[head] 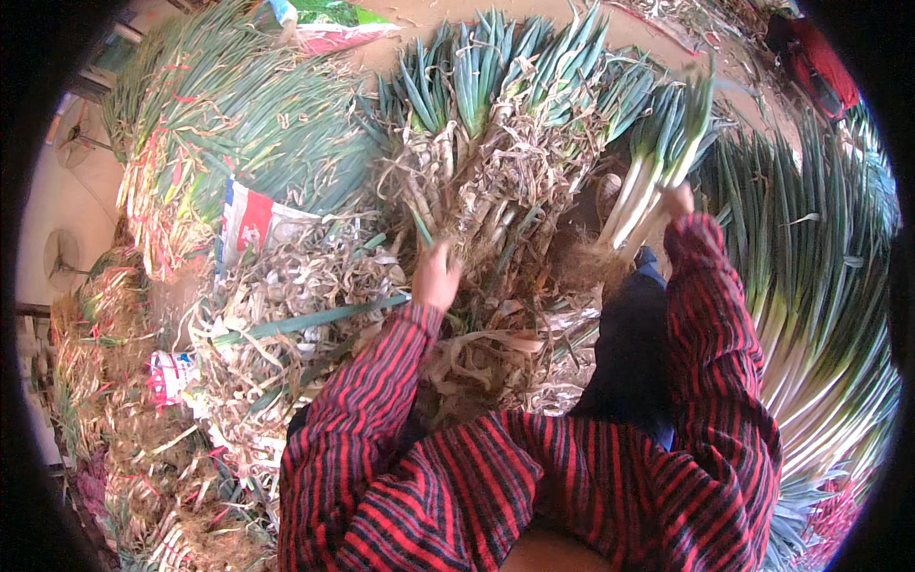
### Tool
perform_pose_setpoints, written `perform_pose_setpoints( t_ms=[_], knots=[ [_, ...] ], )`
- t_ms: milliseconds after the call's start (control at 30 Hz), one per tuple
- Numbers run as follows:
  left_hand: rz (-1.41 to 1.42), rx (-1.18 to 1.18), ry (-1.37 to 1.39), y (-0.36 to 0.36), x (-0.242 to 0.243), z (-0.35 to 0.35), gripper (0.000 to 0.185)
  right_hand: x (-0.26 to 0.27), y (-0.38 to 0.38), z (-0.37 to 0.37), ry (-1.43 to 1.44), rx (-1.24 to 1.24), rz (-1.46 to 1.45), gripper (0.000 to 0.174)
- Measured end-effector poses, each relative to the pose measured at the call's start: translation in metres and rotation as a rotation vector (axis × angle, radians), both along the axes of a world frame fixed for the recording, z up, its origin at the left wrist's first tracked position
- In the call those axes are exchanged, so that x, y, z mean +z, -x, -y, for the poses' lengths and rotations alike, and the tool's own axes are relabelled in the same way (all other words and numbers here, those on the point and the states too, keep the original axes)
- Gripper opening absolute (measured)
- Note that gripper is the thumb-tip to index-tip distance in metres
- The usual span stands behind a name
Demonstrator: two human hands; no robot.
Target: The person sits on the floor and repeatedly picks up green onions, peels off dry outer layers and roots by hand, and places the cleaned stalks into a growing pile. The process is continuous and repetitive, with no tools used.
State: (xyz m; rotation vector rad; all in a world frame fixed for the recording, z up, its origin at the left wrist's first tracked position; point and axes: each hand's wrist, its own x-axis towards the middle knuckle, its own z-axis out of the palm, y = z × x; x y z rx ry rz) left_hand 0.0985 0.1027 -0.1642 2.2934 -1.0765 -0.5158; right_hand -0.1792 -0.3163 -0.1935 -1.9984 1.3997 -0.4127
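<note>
My right hand [678, 201] is shut around the pale shank of a long green onion [690, 154], held over a small bunch of stripped green onions [636, 189] with white shanks and hairy roots. My left hand [436, 277] is at the near edge of a heap of unpeeled green onions [500, 157] covered in dry, papery leaves. Its fingers are bent beside a green leaf [422, 227]; whether they grip anything cannot be made out. Below that hand, loose dry husks [475, 365] lie between my legs.
A mound of peeled-off leaves [300, 286] on a printed sack [246, 218] lies to the left. Bundles tied with red bands [164, 157] are stacked beyond it. Cleaned green onions [800, 286] form a long row along my right. A red object [826, 71] stands at far right.
</note>
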Motion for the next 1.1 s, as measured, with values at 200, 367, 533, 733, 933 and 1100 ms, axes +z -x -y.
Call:
perform_pose_setpoints(
  t_ms=[200,367,533,733,933,1100],
  knots=[
    [-0.057,0.244,-0.218,-0.043,-0.054,0.111,0.078,-0.1,0.014,-0.033,-0.473,0.174,0.176,0.049],
    [-0.184,0.184,-0.446,-0.063,-0.045,0.137,0.067,-0.106,0.018,-0.025,-0.234,0.062,0.108,0.065],
    [-0.636,0.085,-0.098,-0.065,-0.027,0.125,0.049,-0.053,0.008,-0.04,-0.012,-0.191,-0.234,0.074],
    [-0.934,0.271,0.267,-0.031,0.025,0.144,0.046,0.1,-0.059,-0.111,-0.084,0.083,0.17,0.065],
    [-1.758,-0.003,0.747,-0.003,0.115,0.091,0.028,0.226,-0.054,-0.234,-0.296,0.565,0.807,0.047],
    [-1.477,0.42,0.342,0.074,0.134,0.001,0.015,0.213,-0.063,-0.264,-0.423,0.456,0.89,0.04]
  ],
)
